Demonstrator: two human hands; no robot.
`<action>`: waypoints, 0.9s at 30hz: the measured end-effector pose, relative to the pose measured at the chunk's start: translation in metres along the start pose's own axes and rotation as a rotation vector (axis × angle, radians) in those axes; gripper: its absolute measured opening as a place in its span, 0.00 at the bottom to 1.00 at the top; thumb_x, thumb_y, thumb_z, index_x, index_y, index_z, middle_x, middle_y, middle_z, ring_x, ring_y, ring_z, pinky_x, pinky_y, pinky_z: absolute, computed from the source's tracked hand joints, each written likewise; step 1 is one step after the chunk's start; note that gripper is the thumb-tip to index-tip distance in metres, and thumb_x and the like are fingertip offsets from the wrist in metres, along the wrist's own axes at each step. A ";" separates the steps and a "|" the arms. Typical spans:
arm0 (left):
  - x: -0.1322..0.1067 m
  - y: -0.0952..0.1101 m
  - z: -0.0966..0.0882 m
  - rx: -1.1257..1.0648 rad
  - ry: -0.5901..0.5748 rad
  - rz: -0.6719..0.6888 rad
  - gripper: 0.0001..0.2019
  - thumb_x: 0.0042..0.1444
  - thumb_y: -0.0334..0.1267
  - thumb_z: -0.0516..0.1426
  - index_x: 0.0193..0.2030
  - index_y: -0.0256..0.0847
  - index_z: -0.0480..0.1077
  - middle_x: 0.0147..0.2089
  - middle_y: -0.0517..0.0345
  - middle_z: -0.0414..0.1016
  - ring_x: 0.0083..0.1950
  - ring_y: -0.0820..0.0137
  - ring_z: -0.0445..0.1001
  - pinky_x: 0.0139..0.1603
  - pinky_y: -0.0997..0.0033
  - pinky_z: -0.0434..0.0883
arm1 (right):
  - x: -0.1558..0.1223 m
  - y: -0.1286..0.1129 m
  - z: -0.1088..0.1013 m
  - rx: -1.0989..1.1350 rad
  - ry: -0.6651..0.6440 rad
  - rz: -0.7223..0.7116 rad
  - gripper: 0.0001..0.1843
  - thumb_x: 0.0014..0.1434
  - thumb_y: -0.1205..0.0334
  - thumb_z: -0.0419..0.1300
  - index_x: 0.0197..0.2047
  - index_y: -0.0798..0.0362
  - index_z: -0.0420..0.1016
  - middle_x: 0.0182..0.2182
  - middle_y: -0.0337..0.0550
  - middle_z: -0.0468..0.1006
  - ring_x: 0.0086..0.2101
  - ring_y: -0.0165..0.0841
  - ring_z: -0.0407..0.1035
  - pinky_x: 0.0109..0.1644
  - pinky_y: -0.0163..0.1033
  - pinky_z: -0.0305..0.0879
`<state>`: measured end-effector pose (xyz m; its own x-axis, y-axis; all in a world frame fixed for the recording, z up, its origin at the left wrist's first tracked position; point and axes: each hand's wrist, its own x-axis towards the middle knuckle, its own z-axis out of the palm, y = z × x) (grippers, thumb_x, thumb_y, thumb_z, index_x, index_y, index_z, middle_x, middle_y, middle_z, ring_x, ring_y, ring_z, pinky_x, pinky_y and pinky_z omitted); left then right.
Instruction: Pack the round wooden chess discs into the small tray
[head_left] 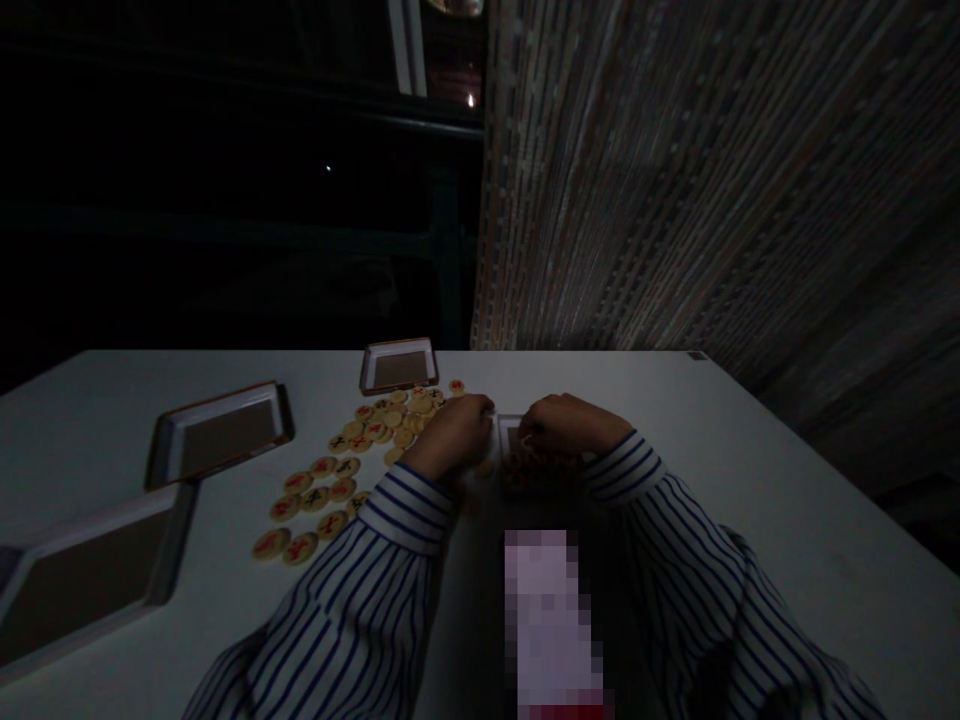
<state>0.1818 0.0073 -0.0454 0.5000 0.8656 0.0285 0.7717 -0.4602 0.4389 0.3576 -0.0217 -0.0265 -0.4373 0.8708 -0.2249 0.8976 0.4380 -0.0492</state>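
Round wooden Chinese chess pieces (395, 420), marked in red or black, lie in a loose heap and scattered on the left of the table. My left hand (459, 432) is closed, fingers curled, between the heap and a small white-rimmed box (504, 437). Whatever it holds, if anything, is hidden. Over that box, my right hand (568, 424) is closed with its fingertips pointing down inside. What is in its fingers cannot be made out. Brownish chess pieces (536, 465) fill the near part of the box, dim in shadow.
An open shallow tray (399, 368) lies behind the pieces. Two more shallow trays, one farther (229, 432) and one nearer (90, 575), lie at the left of the white table (720, 520). A string curtain (600, 180) hangs behind the table. A pixelated pale patch covers the front centre.
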 end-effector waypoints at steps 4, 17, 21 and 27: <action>0.000 0.000 0.000 -0.008 0.002 0.000 0.16 0.52 0.33 0.48 0.44 0.36 0.70 0.46 0.48 0.74 0.47 0.66 0.71 0.46 0.72 0.65 | 0.000 0.000 0.000 0.013 -0.001 0.002 0.17 0.50 0.66 0.53 0.44 0.47 0.74 0.41 0.43 0.76 0.42 0.36 0.69 0.42 0.36 0.60; 0.000 -0.002 0.001 -0.008 0.011 0.006 0.16 0.52 0.34 0.48 0.45 0.36 0.70 0.46 0.47 0.74 0.48 0.65 0.71 0.48 0.70 0.65 | 0.001 0.002 0.002 0.006 0.027 -0.004 0.17 0.53 0.65 0.51 0.44 0.48 0.74 0.42 0.44 0.76 0.42 0.36 0.69 0.44 0.37 0.60; 0.001 -0.002 0.001 -0.010 0.007 0.010 0.16 0.53 0.34 0.47 0.45 0.36 0.70 0.46 0.47 0.74 0.47 0.65 0.71 0.48 0.70 0.65 | 0.001 0.001 0.003 0.014 0.019 -0.018 0.17 0.51 0.66 0.51 0.43 0.49 0.74 0.42 0.45 0.76 0.42 0.37 0.69 0.44 0.37 0.60; 0.000 -0.003 0.000 0.000 0.013 0.004 0.16 0.53 0.34 0.48 0.46 0.36 0.70 0.47 0.48 0.74 0.48 0.66 0.71 0.48 0.71 0.65 | 0.000 0.002 -0.001 0.014 0.026 -0.006 0.17 0.53 0.66 0.51 0.43 0.49 0.74 0.42 0.44 0.76 0.42 0.36 0.69 0.44 0.36 0.59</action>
<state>0.1798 0.0088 -0.0464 0.4980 0.8662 0.0416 0.7699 -0.4637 0.4385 0.3591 -0.0213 -0.0259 -0.4434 0.8738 -0.1997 0.8958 0.4398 -0.0645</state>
